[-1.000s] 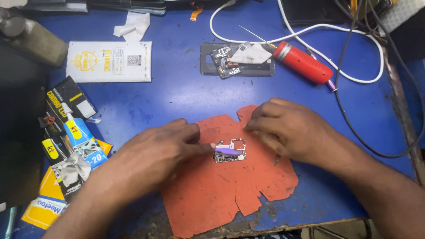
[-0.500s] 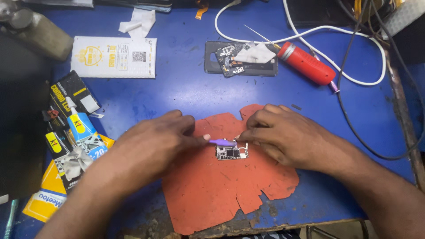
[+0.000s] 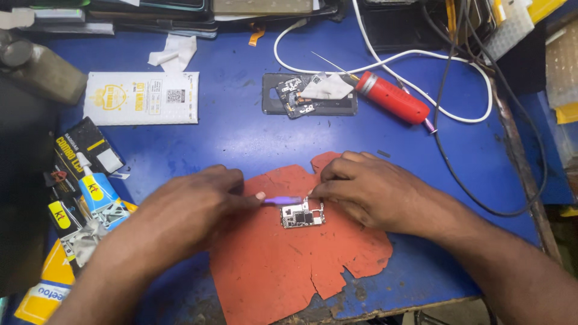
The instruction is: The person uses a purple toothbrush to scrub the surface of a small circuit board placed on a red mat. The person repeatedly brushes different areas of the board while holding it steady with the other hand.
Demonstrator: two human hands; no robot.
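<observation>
Just below the middle of the frame, a small circuit board (image 3: 302, 215) lies flat on a torn orange-red mat (image 3: 283, 265), and both hands meet over its upper edge. The left hand (image 3: 192, 213) and the right hand (image 3: 367, 189) each pinch one end of a thin purple strip (image 3: 283, 200), fingers narrowed to a fine grip, with the strip stretched level just above the board. To do this well, I judge the pull should be even and low, with the board left unmoved on the mat. The board looks hard and metallic, crowded with tiny silver shields; the mat is matte and ragged at its edges. The table (image 3: 241, 138) is scuffed blue. In the upper middle lies an opened phone (image 3: 283, 102), dark and flat, and beside it a glossy red cylindrical tool (image 3: 392, 97) and a smooth white cable (image 3: 457, 60). At left lie glue tubes (image 3: 96, 192).
</observation>
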